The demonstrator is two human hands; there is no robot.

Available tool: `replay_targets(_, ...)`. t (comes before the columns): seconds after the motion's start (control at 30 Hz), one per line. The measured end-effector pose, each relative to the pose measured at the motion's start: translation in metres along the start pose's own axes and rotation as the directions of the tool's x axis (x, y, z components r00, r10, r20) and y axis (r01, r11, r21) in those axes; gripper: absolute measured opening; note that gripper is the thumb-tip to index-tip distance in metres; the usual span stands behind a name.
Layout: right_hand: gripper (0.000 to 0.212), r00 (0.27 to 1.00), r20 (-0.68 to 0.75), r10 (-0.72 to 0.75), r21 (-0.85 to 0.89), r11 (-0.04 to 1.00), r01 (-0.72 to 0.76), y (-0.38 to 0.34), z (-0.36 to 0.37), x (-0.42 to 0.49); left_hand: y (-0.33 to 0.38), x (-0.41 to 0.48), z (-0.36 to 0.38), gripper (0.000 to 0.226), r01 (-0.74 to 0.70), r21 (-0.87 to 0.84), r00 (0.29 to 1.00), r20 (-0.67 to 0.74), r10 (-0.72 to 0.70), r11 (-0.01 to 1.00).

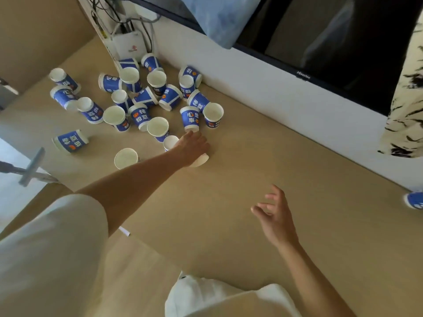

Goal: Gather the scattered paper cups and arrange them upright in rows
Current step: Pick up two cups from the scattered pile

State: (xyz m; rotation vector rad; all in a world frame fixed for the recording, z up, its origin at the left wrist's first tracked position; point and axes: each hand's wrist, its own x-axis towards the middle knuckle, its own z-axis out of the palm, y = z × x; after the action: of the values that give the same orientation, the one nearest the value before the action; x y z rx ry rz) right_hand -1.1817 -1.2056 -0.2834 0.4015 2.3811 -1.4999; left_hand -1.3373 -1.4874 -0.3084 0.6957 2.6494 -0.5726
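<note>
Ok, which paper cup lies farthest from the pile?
The blue paper cup at the picture's right edge, partly cut off. It is alone; all the other cups are bunched at the far left.

A Hisense television [320, 42] sits against the white wall [251, 88] behind the tan tabletop [251, 168]. A pale blue cloth [219, 17] overlaps its screen. A white router [130, 45] with cables [146, 30] leans in the corner.

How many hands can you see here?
2. The left hand grips a white-ended paper cup beside the pile of blue-and-white paper cups; the right hand hovers open, empty, above the tan table.
</note>
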Motion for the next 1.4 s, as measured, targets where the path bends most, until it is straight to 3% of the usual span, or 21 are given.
replay_targets(0.2, 0.074, 1.000, -0.008, 0.019, -0.013, 1.000, -0.019, -0.007, 0.004, 0.006, -0.002, 0.011, 0.016, 0.053, -0.102, -0.049, 0.994, -0.039, 0.100, 0.994)
replay_targets(0.3, 0.081, 1.000, 0.006, 0.025, -0.018, 1.000, -0.025, -0.011, 0.010, 0.010, -0.002, 0.004, 0.012, 0.059, -0.047, -0.270, 0.995, -0.095, 0.022, 0.962)
replay_targets(0.37, 0.084, 1.000, 0.018, 0.022, -0.024, 0.999, -0.021, -0.013, 0.016, 0.013, 0.005, -0.005, 0.002, 0.065, 0.008, -0.606, 0.982, -0.147, -0.122, 0.796)
replay_targets(0.43, 0.086, 1.000, 0.031, 0.001, -0.033, 0.999, 0.000, -0.018, 0.024, 0.014, 0.019, -0.021, -0.010, 0.068, -0.004, -0.877, 0.958, -0.140, -0.249, 0.480)
replay_targets(0.5, 0.089, 0.998, 0.052, -0.032, -0.025, 0.999, 0.033, -0.022, 0.033, 0.013, 0.036, -0.041, -0.019, 0.069, -0.063, -0.971, 0.946, -0.132, -0.296, 0.232)
replay_targets(0.6, 0.093, 0.989, 0.109, -0.096, 0.007, 0.995, 0.096, -0.033, 0.047, 0.012, 0.058, -0.066, -0.026, 0.063, -0.067, -0.997, 0.958, -0.057, -0.280, -0.028)
replay_targets(0.7, 0.084, 0.976, 0.105, -0.190, -0.015, 0.981, 0.192, -0.043, 0.058, 0.011, 0.073, -0.083, -0.029, 0.060, -0.026, -0.984, 0.973, 0.016, -0.231, -0.177)
replay_targets(0.87, 0.071, 0.967, 0.026, -0.255, 0.071, 0.965, 0.253, -0.053, 0.063, 0.008, 0.084, -0.097, -0.032, 0.064, -0.033, -0.971, 0.966, 0.030, -0.255, -0.236)
replay_targets(0.93, 0.066, 0.964, -0.009, -0.265, 0.084, 0.960, 0.265, -0.054, 0.062, 0.007, 0.080, -0.099, -0.033, 0.070, -0.065, -0.978, 0.969, -0.014, -0.247, -0.198)
replay_targets(1.0, 0.062, 0.967, -0.051, -0.250, 0.092, 0.963, 0.254, -0.052, 0.058, 0.006, 0.064, -0.097, -0.033, 0.075, -0.105, -0.991, 0.964, -0.083, -0.252, -0.077)
replay_targets(1.07, 0.059, 0.975, -0.071, -0.213, 0.115, 0.969, 0.220, -0.047, 0.053, 0.006, 0.039, -0.090, -0.029, 0.062, -0.112, -0.994, 0.943, -0.112, -0.315, 0.018)
replay_targets(1.13, 0.057, 0.980, -0.098, -0.171, 0.123, 0.975, 0.183, -0.040, 0.049, 0.004, 0.014, -0.079, -0.022, 0.042, -0.103, -0.995, 0.911, -0.099, -0.400, 0.010)
replay_targets(1.17, 0.056, 0.981, -0.124, -0.150, 0.121, 0.979, 0.165, -0.037, 0.048, 0.003, 0.003, -0.072, -0.017, 0.040, -0.087, -0.994, 0.894, -0.110, -0.435, 0.072)
replay_targets(1.23, 0.055, 0.979, -0.173, -0.110, 0.126, 0.983, 0.133, -0.031, 0.045, -0.001, -0.015, -0.056, -0.002, 0.045, 0.029, -0.902, 0.884, -0.177, -0.432, 0.430)
replay_targets(1.3, 0.055, 0.979, -0.185, -0.089, 0.126, 0.986, 0.114, -0.026, 0.043, -0.004, -0.026, -0.043, 0.013, 0.058, 0.123, -0.637, 0.925, -0.204, -0.320, 0.761)
replay_targets(1.33, 0.055, 0.979, -0.185, -0.086, 0.128, 0.986, 0.111, -0.024, 0.042, -0.005, -0.029, -0.038, 0.020, 0.060, 0.137, -0.488, 0.946, -0.194, -0.261, 0.862)
replay_targets(1.4, 0.058, 0.979, -0.186, -0.079, 0.144, 0.984, 0.107, -0.021, 0.040, -0.007, -0.031, -0.032, 0.029, 0.057, 0.124, -0.236, 0.973, -0.162, -0.165, 0.964)
